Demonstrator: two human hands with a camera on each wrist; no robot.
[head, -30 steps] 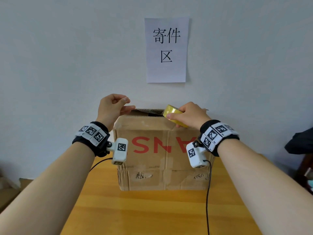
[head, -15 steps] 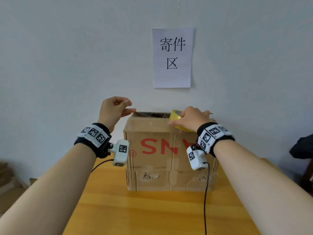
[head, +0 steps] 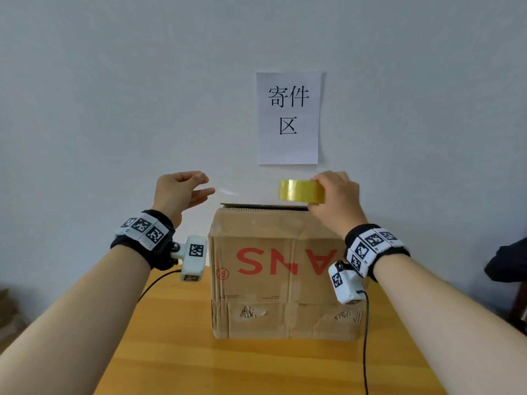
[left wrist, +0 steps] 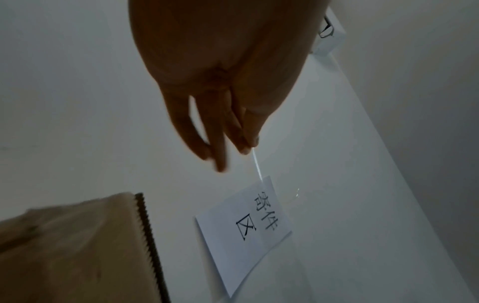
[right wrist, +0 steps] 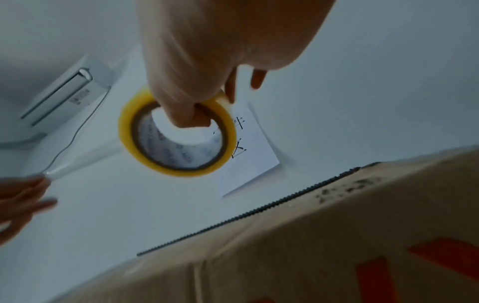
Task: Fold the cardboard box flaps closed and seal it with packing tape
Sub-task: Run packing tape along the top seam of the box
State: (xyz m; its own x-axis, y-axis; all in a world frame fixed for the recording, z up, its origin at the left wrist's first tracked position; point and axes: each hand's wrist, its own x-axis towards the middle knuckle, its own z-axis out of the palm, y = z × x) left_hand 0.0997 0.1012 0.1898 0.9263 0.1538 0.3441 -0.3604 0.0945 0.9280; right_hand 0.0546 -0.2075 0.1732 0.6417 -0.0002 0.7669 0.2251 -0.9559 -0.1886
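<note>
A brown cardboard box (head: 282, 275) with red letters stands on the wooden table (head: 256, 366), its top flaps folded down. My right hand (head: 333, 198) grips a yellow roll of packing tape (head: 301, 191) above the box's top right edge, thumb through the core (right wrist: 181, 114). My left hand (head: 182, 189) hovers above the box's left top corner and pinches the free end of a clear tape strip (head: 228, 191) between thumb and fingers (left wrist: 249, 141). The strip (right wrist: 85, 160) stretches from the roll (right wrist: 176, 139) across to my left hand (right wrist: 23, 194).
A white paper sign (head: 288, 118) with black characters hangs on the wall behind the box. Dark clothing (head: 507, 260) shows at the right edge. An air conditioner (right wrist: 67, 90) sits high on the wall. Wrist camera cables trail over the table.
Both hands rose off the box top. The roll lifted above the box edge, and my left hand drew away leftwards, pulling out a strip of tape.
</note>
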